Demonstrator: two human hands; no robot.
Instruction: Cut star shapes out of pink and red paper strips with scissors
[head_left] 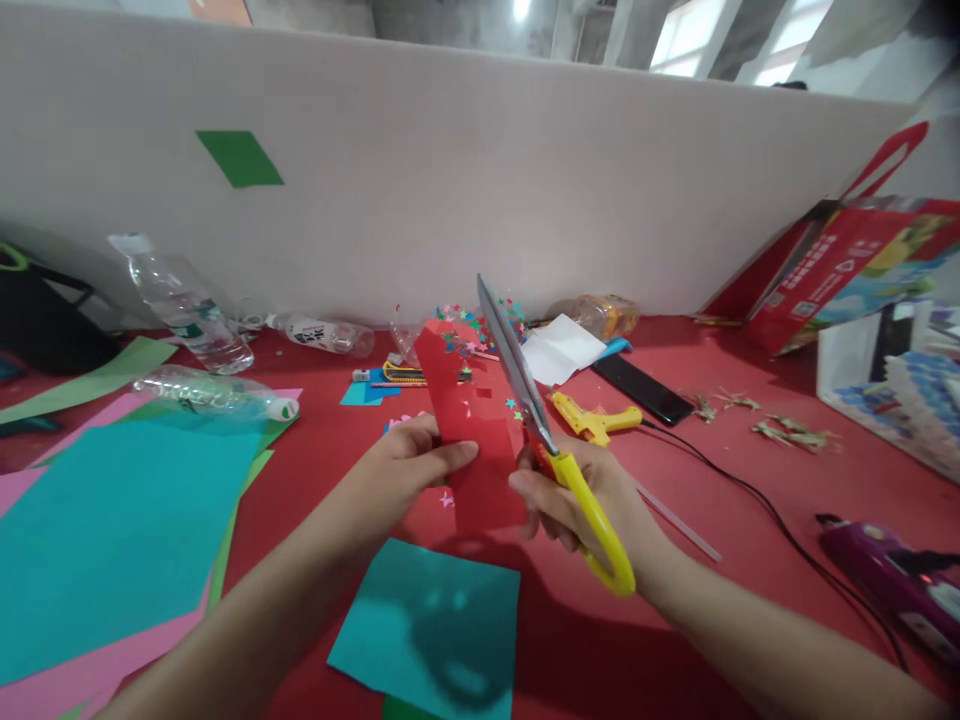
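Note:
My left hand (420,455) pinches a piece of red paper (486,480), thumb on its near face. The paper is cut to an L-like outline, with a strip rising at its left. In my right hand (577,490) is a pair of scissors (517,370) with yellow handles, blades pointing up and away beside the paper's right edge. The blades look closed together. Some right fingers are hidden behind the paper and handles. Below both hands lies a teal paper square (442,620) on the red tabletop (300,560).
Large teal sheets (127,530) are stacked at left near plastic bottles (187,310). Beyond my hands are a box cutter (405,372) and small stars (514,312). A yellow glue gun (596,418), black phone (643,388), cable (720,475) and red bag (847,260) occupy the right.

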